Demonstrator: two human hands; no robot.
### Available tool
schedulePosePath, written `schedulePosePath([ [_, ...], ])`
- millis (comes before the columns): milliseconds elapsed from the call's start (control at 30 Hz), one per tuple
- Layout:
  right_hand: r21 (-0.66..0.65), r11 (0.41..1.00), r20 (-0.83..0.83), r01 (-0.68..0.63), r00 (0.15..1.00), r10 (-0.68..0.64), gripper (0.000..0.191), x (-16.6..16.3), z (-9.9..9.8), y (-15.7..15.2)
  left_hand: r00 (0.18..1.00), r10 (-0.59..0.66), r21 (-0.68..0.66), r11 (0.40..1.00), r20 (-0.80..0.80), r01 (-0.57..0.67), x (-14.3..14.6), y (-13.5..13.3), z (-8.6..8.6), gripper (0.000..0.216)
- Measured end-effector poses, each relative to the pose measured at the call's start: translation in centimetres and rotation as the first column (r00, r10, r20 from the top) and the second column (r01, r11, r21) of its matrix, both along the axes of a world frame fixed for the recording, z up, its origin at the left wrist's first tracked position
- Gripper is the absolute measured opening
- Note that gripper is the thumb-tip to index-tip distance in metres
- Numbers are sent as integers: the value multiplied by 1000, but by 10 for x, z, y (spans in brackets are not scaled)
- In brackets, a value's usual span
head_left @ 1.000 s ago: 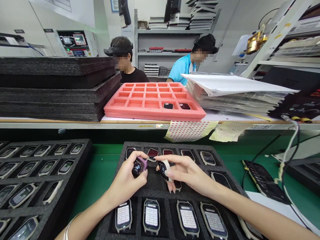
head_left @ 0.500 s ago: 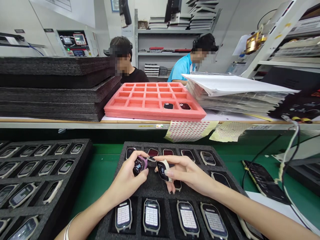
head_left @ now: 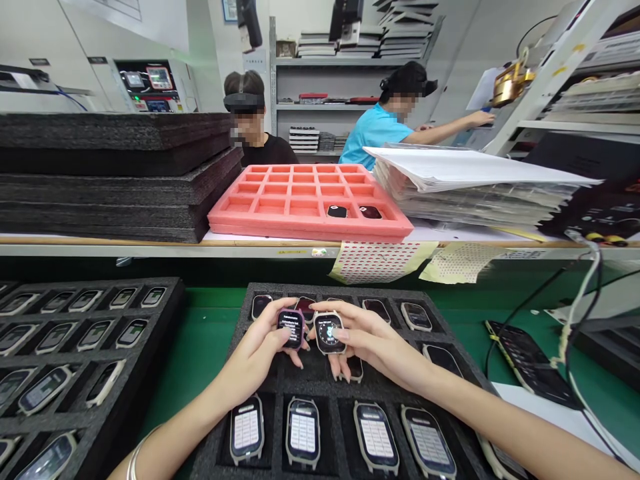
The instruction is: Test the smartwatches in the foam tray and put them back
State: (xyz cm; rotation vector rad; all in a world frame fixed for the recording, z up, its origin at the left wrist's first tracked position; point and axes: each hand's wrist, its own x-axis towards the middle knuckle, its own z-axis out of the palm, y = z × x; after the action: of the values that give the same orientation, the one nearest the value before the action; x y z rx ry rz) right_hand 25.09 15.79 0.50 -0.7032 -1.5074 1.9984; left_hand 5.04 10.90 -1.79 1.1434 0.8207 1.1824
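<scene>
My left hand is closed round a purple smartwatch, its thumb on the lit screen, which shows lines of text. Beside it, my right hand grips a cream smartwatch with a round clock face on its display, thumb touching the glass. Both watches are held side by side, faces toward me, above a black foam tray. Strapless watches sit in the tray's pockets; in the front row, one watch has a white grid on its screen. My hands partly hide the middle pockets.
Another foam tray of watches lies at left. On the shelf stand stacked black foam, a pink foam tray with two watches, and papers. A phone and cables lie right. Two people are behind.
Both watches have turned to face me more squarely, and my thumbs are now on their screens. The purple watch's display now shows a text list. The person in blue has reached out an arm.
</scene>
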Motion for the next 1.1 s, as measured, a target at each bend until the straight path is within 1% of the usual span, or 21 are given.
schedulePosePath([
  [133, 29, 999, 16, 43, 999, -44, 49, 0, 0, -1, 1000, -5, -8, 1000, 24, 5, 0, -1, 1, 35],
  [400, 60, 997, 30, 56, 998, -58, 51, 1, -2, 0, 1000, 5, 2, 1000, 22, -5, 0, 2, 1, 35],
  [633, 117, 992, 69, 53, 996, -61, 50, 0, 1, -2, 1000, 9, 16, 1000, 15, -9, 0, 2, 0, 34],
  [800, 144, 988, 55, 63, 996, -72, 46, 1, 0, 0, 999, -30, 25, 999, 22, 30, -1, 2, 3, 31],
  [933, 171, 982, 50, 86, 994, -96, 43, 2, -3, 2, 1000, -16, 22, 1000, 6, 16, 0, 1, 5, 29],
  [1100, 179, 979, 56, 92, 993, -104, 44, 2, -3, 3, 1000, 2, 12, 1000, 2, -2, 0, 2, 7, 27],
])
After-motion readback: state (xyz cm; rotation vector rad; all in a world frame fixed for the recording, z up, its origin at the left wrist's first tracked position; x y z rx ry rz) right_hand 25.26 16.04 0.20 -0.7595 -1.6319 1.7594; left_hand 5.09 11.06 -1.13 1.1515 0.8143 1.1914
